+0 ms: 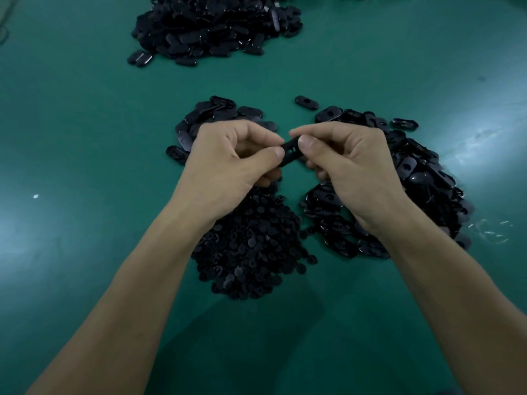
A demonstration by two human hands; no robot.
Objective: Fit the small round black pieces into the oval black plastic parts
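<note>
One oval black plastic part (291,151) was held up above the tabletop, between the two hands and pinched at both ends. Small slots showed on its face near the middle. Left hand (228,158) grip: thumb and curled fingers closed on the part's left end, with the thumb tip on the near edge. Right hand (350,166) grip: thumb on top of the right end, index finger curled over the far edge, other fingers tucked under. Both grips were tight on the part. Could not tell whether a round piece sat in it, as the fingers hid that spot.

A heap of small round black pieces (251,246) lay just below the left wrist. A heap of loose oval black parts (413,178) lay under and right of the right hand. A smaller heap of oval parts (222,112) lay beyond the left hand. A single oval part (306,102) lay apart between those two heaps, farther back. A large far heap of oval parts (216,24) sat at the top edge. All rested on a dark green tabletop (85,138). A white speck (35,196) lay far left, and thin pale shavings (490,229) lay right of the loose parts.
</note>
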